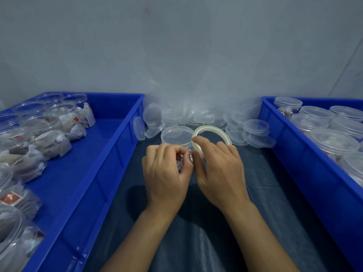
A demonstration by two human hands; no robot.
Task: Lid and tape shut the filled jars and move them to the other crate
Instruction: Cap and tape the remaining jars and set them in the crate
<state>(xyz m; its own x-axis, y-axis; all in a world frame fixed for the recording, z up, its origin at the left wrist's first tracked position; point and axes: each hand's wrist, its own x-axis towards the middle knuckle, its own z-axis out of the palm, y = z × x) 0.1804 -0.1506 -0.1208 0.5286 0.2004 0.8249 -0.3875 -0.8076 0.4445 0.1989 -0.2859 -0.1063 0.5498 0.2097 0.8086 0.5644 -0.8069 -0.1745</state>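
Note:
A clear jar with its lid (176, 135) on stands on the dark cloth between two blue crates. My left hand (166, 173) is in front of the jar, its thumb and fingers pinched at the jar's side where the tape end is. My right hand (218, 171) grips a roll of clear tape (211, 134), which is held upright just right of the jar. The jar's body is mostly hidden behind both hands. The left crate (110, 146) holds several open filled jars (49, 132). The right crate (306, 160) holds several lidded jars (334, 141).
A heap of loose clear lids (253, 127) lies along the grey wall between the crates, some stacked, some tilted. The dark cloth (196, 232) covers the table under my forearms.

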